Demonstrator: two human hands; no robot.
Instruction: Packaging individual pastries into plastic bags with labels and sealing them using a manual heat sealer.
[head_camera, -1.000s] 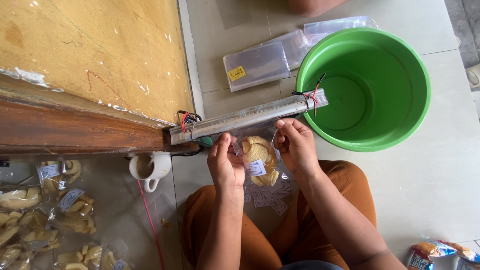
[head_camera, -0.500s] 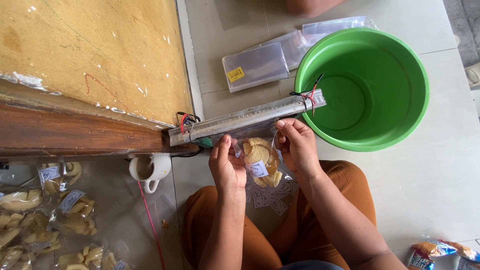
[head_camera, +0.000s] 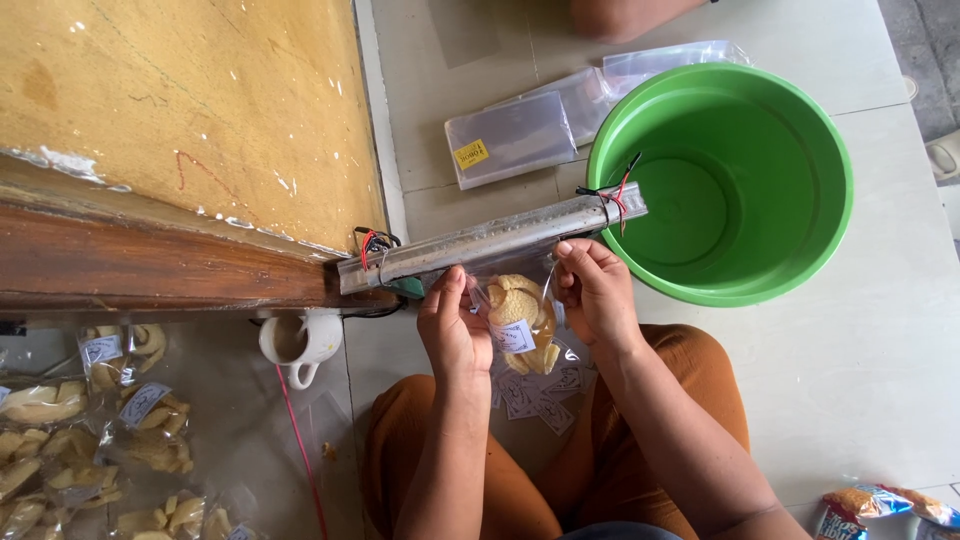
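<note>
Fingertips of both hands pinch the top corners of a small clear bag of pale crackers, which hangs between them with a white paper label showing through its front. The left hand grips the bag's left upper edge between thumb and forefinger, the other fingers curled in beside them; the right hand grasps the right upper edge the same way, its knuckles bent and thumb pressed against the plastic. The mouth of the bag reaches up to a long metal sealing bar, which lies slanted across the floor with red and black wires tied at its right end and more wiring at its left end; whether the plastic actually touches the bar I cannot tell. Under the bag, on the tiles between the person's knees in orange cloth, lies a scatter of loose white labels. The right end of the bar rests over the rim of a big green plastic basin. Beyond the bar lies a flat stack of clear bags with a yellow sticker. To the left stands a white cup, just below a dark wooden beam, and further left a heap of filled cracker packets covers the floor. A colourful snack wrapper lies at lower right.
</note>
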